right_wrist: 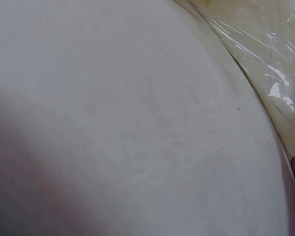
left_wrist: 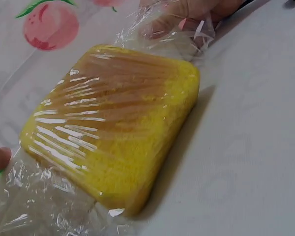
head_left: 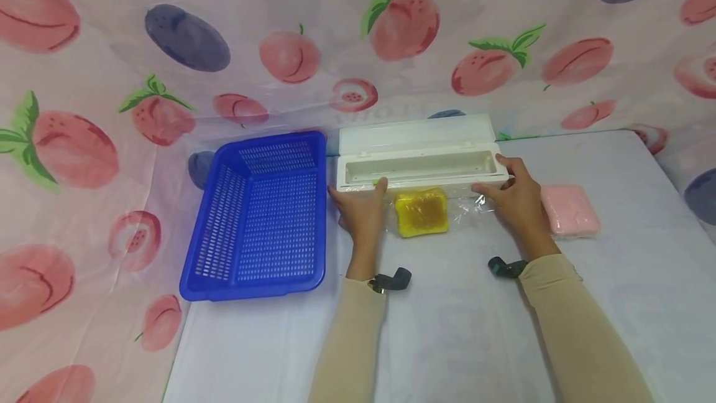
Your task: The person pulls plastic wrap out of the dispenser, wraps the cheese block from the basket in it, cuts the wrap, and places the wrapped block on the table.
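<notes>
A long white box (head_left: 442, 183) stands at the back of the table with its lid (head_left: 414, 137) raised. My left hand (head_left: 360, 213) grips its left end, thumb on the front edge. At the other end, my right hand (head_left: 519, 198) holds the right corner between thumb and fingers. Just in front of the box, between the hands, lies a yellow slab with a brown top (head_left: 422, 213), shaped like a bread slice, in clear plastic wrap. It fills the left wrist view, where the wrapper (left_wrist: 44, 196) spreads beside it. The right wrist view mostly shows pale cloth and clear plastic (right_wrist: 265, 59).
At the left is a blue slotted basket (head_left: 321, 229). A pink wrapped block (head_left: 570, 210) lies just right of my right hand. White cloth (head_left: 447, 328) covers the table, and a fruit-print sheet (head_left: 313, 5) hangs behind and along the left side.
</notes>
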